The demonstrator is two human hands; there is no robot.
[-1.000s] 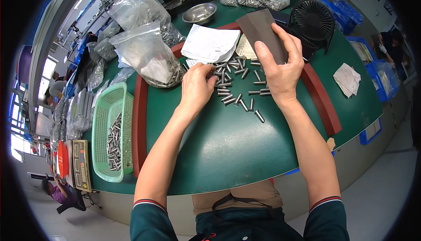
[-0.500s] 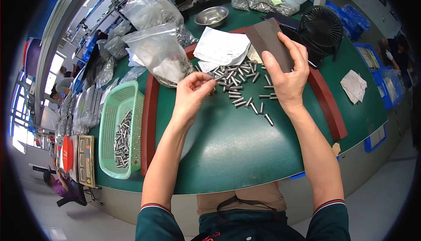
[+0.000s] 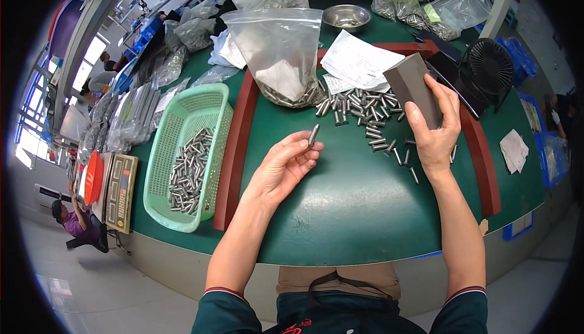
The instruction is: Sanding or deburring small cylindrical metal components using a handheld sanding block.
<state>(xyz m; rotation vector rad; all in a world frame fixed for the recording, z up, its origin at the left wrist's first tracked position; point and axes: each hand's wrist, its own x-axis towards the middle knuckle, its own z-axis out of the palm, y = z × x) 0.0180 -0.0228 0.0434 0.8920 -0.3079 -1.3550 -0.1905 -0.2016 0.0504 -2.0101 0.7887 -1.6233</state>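
Note:
My left hand (image 3: 285,165) is raised palm-up over the green table (image 3: 340,212) and pinches one short metal pin (image 3: 314,134) between thumb and fingertips. My right hand (image 3: 433,128) grips a dark grey block (image 3: 414,88), held upright above the table's right side. A loose pile of metal pins (image 3: 364,109) lies on the table between the hands and beyond them. A few stray pins (image 3: 406,159) lie just left of my right wrist.
A green mesh basket (image 3: 164,170) holding several pins stands to the left. Clear plastic bags (image 3: 281,54) of parts, paper sheets (image 3: 359,61), a steel bowl (image 3: 347,15) and a small black fan (image 3: 490,66) crowd the back. A scale (image 3: 120,191) sits far left.
My left hand has come off the pile and moved left and nearer with one pin in its fingers. The right hand keeps holding the grey block.

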